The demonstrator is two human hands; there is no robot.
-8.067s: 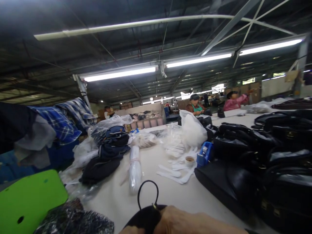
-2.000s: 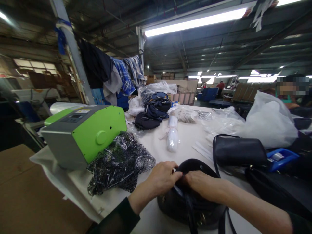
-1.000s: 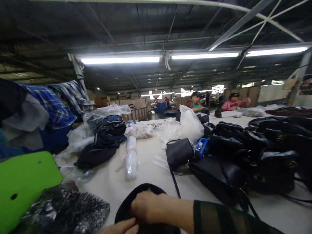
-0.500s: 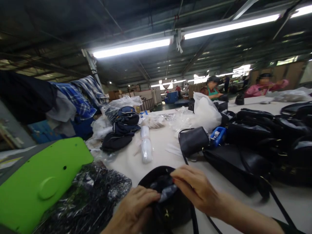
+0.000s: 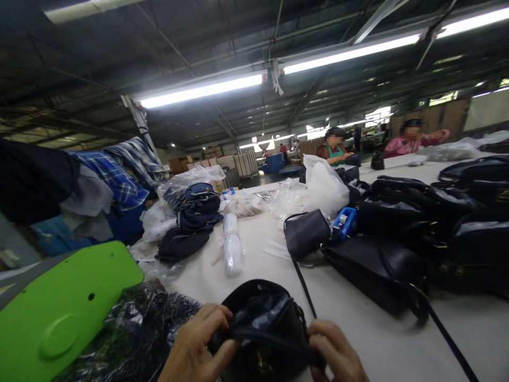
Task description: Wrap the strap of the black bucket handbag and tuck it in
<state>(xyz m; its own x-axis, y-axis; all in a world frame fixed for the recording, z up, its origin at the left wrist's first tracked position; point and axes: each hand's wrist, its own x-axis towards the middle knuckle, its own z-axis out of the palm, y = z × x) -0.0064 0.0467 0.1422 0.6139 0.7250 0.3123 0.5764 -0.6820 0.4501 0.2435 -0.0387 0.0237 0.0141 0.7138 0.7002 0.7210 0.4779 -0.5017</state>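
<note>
A black handbag (image 5: pixel 258 297) stands at the front of the white table, its top gaping, with clear crinkled plastic showing inside and a gold-coloured clasp on its front. My left hand (image 5: pixel 201 339) grips the bag's left rim between thumb and fingers. On the opposite side, my right hand (image 5: pixel 336 350) has its fingers closed on the right end of the front edge. The bag's base is cut off by the bottom of the view. Beyond it lies a small black bag (image 5: pixel 308 233) with a long strap.
Several black bags (image 5: pixel 401 212) crowd the right side. A blue tape dispenser (image 5: pixel 345 223) sits among them. A rolled plastic bundle (image 5: pixel 233 246) and navy backpacks (image 5: pixel 199 204) lie farther back. At left are a green machine panel (image 5: pixel 79 302) and black plastic (image 5: pixel 135 329). Two people sit across the table.
My right hand has left the back of the opening and moved down to the front right edge. My left hand has shifted to the left rim. The camera view has turned slightly right.
</note>
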